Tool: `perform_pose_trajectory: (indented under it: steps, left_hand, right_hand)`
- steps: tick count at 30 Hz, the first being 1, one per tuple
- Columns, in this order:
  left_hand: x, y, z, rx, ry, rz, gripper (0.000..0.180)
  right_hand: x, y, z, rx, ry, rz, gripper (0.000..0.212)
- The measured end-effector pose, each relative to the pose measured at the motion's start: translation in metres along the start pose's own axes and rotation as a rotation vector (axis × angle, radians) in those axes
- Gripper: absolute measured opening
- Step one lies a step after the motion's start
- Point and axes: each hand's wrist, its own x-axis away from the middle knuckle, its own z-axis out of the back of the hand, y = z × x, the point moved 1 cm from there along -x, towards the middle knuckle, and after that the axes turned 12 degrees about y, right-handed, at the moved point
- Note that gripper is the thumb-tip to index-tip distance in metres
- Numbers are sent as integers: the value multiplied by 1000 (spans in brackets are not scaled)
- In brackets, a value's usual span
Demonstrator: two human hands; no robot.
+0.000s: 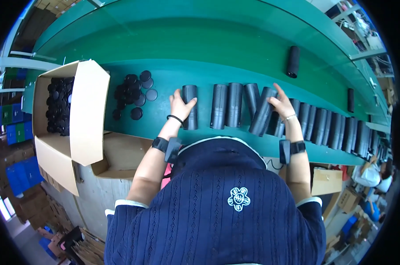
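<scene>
Perforated black cylinders are lining the frame's centre to right; far left, an open carton is corralling black discs. The left hand is clamping its fingers on one cylinder, the right hand on a tilted one, presumably steadying both.

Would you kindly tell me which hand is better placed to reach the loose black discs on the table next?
Probably the left hand: it is nearer the loose black discs, though it holds a black tube. The right hand grips a tilted tube farther off.
</scene>
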Motion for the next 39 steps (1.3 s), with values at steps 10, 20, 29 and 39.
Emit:
perform_pose_trajectory:
  steps: [10, 20, 29, 39]
  left_hand:
    - [23, 18, 3, 100, -21, -255, 88]
    - [-4, -8, 6, -96, 90, -445, 75]
    - [13, 79, 9, 358, -283, -321, 61]
    - [68, 166, -76, 670, -795, -381, 65]
  right_hand:
    - [3, 32, -66, -583, -445, -515, 43]
    - [12, 44, -93, -942, -562, -557, 35]
    - [21, 38, -72, -582, -256, -338, 78]
    - [65, 17, 1, -540, -58, 173, 67]
